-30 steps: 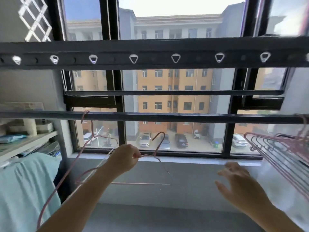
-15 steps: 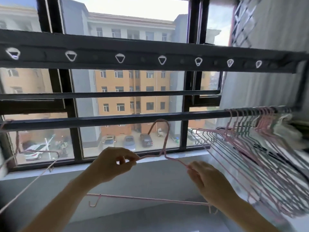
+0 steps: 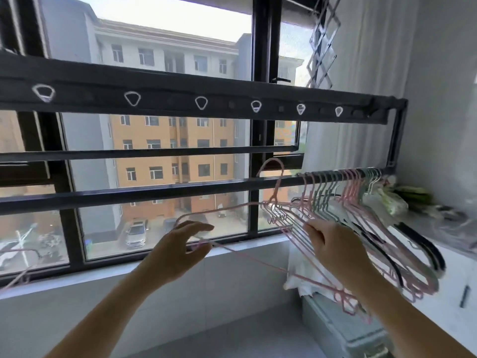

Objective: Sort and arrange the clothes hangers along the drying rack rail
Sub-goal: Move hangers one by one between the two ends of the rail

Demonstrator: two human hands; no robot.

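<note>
A dark drying rack rail (image 3: 154, 192) runs across the window. A pink wire hanger (image 3: 277, 187) hangs tilted below it, its hook rising to the rail just left of a packed bunch of pink, green and black hangers (image 3: 366, 228) at the rail's right end. My right hand (image 3: 333, 246) grips the pink hanger's right shoulder. My left hand (image 3: 180, 246) is at the hanger's left end, fingers spread above it and thumb touching the bottom bar. Whether the hook sits over the rail I cannot tell.
An upper rack bar (image 3: 160, 96) with several triangular holes runs overhead. Another pink hanger (image 3: 18, 257) shows at the far left. A counter (image 3: 438, 244) with plastic bags stands on the right. White cloth (image 3: 302, 275) lies over a green bin (image 3: 346, 332).
The view has swung right. The pink hanger has travelled right and up to the bunch. My right hand has taken hold of it, and my left hand's pinch has loosened.
</note>
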